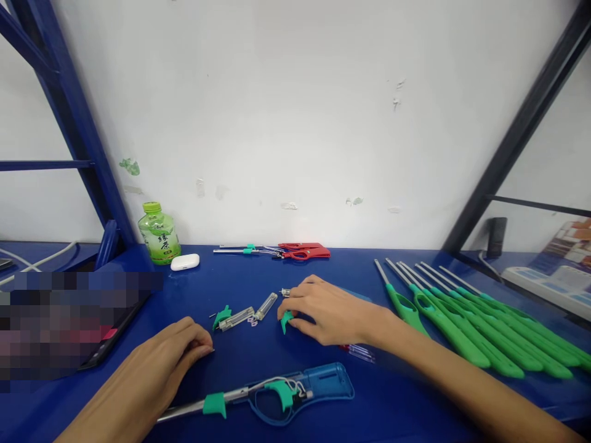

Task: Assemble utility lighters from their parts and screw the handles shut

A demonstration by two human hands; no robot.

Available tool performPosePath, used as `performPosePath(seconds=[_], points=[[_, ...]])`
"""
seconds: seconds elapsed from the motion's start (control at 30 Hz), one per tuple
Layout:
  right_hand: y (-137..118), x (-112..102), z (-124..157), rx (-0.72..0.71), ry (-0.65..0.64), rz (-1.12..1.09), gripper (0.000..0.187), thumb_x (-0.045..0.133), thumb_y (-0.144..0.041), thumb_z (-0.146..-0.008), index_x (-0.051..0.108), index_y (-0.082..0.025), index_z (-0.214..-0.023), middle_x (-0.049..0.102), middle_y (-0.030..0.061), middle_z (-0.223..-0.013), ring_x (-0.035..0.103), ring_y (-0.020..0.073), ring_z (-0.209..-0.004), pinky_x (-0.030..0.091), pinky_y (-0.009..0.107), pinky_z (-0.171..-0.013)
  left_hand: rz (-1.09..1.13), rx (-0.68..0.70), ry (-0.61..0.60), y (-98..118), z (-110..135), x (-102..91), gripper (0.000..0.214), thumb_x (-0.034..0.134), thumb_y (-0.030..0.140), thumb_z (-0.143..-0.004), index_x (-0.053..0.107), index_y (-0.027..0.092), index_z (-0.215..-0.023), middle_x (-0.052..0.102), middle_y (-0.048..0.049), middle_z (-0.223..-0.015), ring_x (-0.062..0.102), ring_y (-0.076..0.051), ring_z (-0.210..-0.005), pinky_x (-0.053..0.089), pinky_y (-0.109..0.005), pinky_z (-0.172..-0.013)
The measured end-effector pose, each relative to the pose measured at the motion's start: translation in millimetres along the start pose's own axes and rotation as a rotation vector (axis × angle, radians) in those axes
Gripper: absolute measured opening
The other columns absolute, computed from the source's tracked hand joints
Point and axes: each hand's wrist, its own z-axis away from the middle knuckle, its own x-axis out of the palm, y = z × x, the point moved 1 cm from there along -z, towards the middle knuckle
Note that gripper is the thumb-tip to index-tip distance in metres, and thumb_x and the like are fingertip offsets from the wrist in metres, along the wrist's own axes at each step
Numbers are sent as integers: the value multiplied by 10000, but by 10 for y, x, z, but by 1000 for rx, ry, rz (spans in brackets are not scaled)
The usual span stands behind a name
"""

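Here, our right hand (323,311) pinches a small green plastic trigger (285,322) over the smooth blue table (392,406). Our left hand (170,354) curls half closed; we cannot tell if it grips anything. Nearest us, a glossy, see-through blue shell (335,376) cradles a metal tube (237,394) and white wires (301,387). A squat bottle (159,237) stands behind.

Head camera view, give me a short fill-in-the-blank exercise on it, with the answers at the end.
1. The hand with a small teal trigger at its fingertips is the person's ____ one.
2. The opened lighter nearest the camera has a translucent ____ casing.
3. The finished-looking lighters in the row at the right have ____ handles.
4. The white earbud case lies beside a green-capped ____.

Missing words: right; blue; green; bottle.
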Motion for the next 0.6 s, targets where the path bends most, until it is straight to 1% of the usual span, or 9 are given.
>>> performPosePath(seconds=[0.1,0.17,0.27,0.33,0.43,0.5,0.6], points=[[-4,2,2,3,10,48,274,541,-121,-1125,779,-213,-1224,809,37,-1061,727,212,-949,471,431,-1041,-11,-1,-8,36,8,-2,448,506,627,-1058,740,298,-866,768,-3,-867,779,-188,-739,611,-232,-688],[-5,-4,-21,11,24,91,281,510,-165,-1160,773,-201,-1250,793,50,-1047,711,221,-928,472,436,-1012,-15,-3,14,64,6,-1,430,511,609,-1050,746,298,-869,774,-4,-863,783,-191,-733,613,-236,-685],[-12,-23,-123,18,45,163,287,506,-261,-1201,755,-181,-1319,768,98,-1160,692,251,-1002,467,435,-973,-15,-4,93,94,-11,-18,381,556,586,-1013,770,306,-868,805,8,-839,805,-194,-722,610,-234,-680],[-20,-39,-232,-7,40,204,276,544,-279,-1198,740,-187,-1369,743,119,-1272,676,264,-1077,460,431,-977,-16,-3,142,107,-25,-41,351,582,570,-983,781,307,-863,821,17,-800,805,-193,-672,593,-231,-634],[-37,-53,-406,-88,-4,246,237,657,-302,-1156,748,-202,-1351,723,115,-1362,651,266,-1153,454,411,-973,-20,-4,178,138,-31,-68,317,589,522,-968,785,304,-848,793,44,-677,717,-165,-473,509,-227,-480],[-48,-52,-492,-130,-32,268,195,712,-288,-1126,762,-190,-1288,728,115,-1356,645,263,-1149,456,393,-930,-21,-2,194,171,-22,-67,299,590,490,-966,785,303,-837,767,62,-625,654,-144,-393,459,-222,-424],[-53,-42,-545,-160,-46,290,107,719,-196,-1111,760,-165,-1205,746,122,-1293,644,250,-1087,443,376,-872,-14,8,221,231,-1,-48,298,584,468,-972,771,297,-816,742,69,-607,654,-132,-408,462,-200,-436]])
